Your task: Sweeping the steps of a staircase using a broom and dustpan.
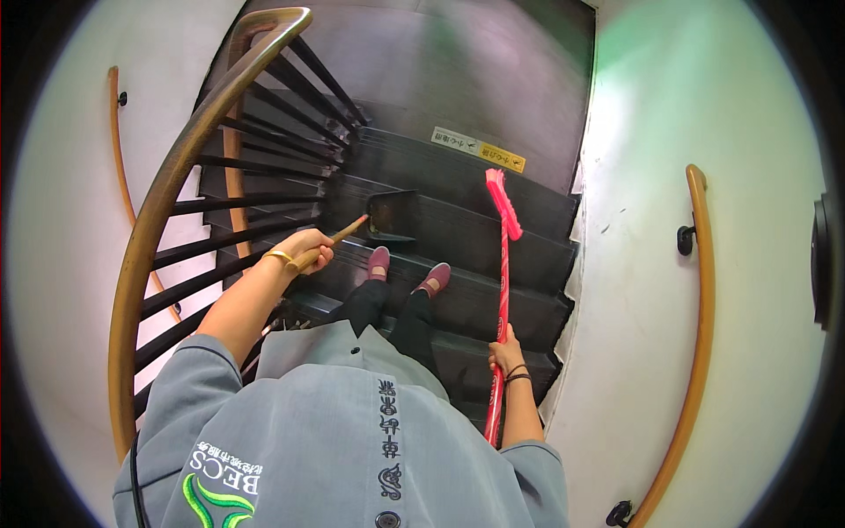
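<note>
My left hand (311, 251) is closed around the wooden handle (348, 230) of a black dustpan (392, 216), which rests on a stair just beyond my feet, with some brownish debris in it. In my right hand (506, 353) is the red patterned handle of a broom (504, 277). The broom's pink bristle head (504, 203) is over the steps near the top landing edge, right of the dustpan; whether it touches a step I cannot tell. My pink shoes (434, 278) stand on a dark stair.
Dark steps (462, 257) run down the middle. A wooden banister (142, 231) with black balusters (218, 251) curves along the left. Another wooden handrail (705, 290) is bracketed to the white right wall. Warning strips (478, 149) bearing writing lie at the landing's edge (422, 79).
</note>
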`<action>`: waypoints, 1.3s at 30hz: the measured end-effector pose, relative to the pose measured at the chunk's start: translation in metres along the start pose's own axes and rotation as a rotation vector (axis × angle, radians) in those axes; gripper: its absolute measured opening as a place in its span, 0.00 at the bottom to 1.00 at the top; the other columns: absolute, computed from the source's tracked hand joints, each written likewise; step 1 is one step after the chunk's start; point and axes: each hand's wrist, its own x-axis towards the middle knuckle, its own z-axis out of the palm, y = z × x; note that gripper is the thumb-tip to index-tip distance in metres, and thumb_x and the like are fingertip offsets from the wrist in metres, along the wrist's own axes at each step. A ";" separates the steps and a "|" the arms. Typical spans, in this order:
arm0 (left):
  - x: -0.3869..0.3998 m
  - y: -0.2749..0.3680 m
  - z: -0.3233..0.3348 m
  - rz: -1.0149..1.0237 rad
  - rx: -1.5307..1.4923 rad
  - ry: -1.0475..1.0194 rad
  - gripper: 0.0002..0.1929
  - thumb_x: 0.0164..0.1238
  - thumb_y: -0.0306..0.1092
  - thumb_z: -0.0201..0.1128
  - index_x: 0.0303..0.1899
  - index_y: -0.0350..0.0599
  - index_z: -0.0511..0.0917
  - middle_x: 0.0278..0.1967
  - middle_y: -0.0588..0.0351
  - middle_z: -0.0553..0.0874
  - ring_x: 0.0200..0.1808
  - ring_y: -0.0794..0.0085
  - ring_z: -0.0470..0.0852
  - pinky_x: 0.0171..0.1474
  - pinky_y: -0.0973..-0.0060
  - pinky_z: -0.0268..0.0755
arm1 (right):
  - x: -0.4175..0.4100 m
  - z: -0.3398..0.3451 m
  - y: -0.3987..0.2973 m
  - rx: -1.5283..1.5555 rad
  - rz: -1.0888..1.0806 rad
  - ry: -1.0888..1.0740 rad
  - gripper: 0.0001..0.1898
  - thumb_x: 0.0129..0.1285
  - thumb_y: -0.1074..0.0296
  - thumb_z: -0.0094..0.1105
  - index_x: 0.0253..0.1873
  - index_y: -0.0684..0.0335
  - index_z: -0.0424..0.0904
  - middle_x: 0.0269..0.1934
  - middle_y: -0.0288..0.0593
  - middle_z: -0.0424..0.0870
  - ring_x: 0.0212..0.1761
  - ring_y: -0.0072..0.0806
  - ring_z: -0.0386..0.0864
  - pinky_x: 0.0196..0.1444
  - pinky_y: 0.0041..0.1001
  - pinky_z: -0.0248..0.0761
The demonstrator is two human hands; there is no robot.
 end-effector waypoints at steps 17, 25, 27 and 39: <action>-0.017 0.027 -0.046 0.076 -0.013 -0.025 0.06 0.65 0.30 0.48 0.31 0.43 0.61 0.16 0.65 0.67 0.12 0.88 0.65 0.12 0.93 0.59 | -0.080 0.095 -0.043 0.432 0.076 -0.463 0.35 0.60 0.76 0.49 0.67 0.39 0.45 0.18 0.27 0.58 0.13 0.12 0.55 0.12 0.14 0.56; -0.064 0.017 -0.040 0.192 -0.448 -0.402 0.05 0.64 0.28 0.51 0.33 0.38 0.63 0.20 0.64 0.67 0.13 0.91 0.66 0.12 0.96 0.61 | -0.050 0.027 -0.012 -0.066 -0.089 0.033 0.34 0.50 0.82 0.46 0.62 0.47 0.52 0.15 0.34 0.61 0.09 0.19 0.62 0.08 0.21 0.58; -0.077 0.019 -0.024 0.098 -0.566 -0.554 0.05 0.64 0.28 0.52 0.33 0.41 0.64 0.18 0.67 0.65 0.14 0.91 0.65 0.12 0.96 0.58 | -0.052 0.016 -0.004 -0.032 -0.047 0.039 0.37 0.50 0.82 0.45 0.65 0.46 0.49 0.16 0.34 0.62 0.09 0.19 0.62 0.07 0.22 0.58; -0.126 0.019 0.039 0.216 -0.572 -0.628 0.10 0.65 0.29 0.51 0.41 0.31 0.64 0.20 0.66 0.65 0.15 0.92 0.68 0.14 0.95 0.63 | 0.016 0.080 -0.060 -1.278 -0.515 -0.060 0.22 0.63 0.56 0.42 0.62 0.39 0.55 0.33 0.54 0.80 0.36 0.47 0.79 0.38 0.44 0.70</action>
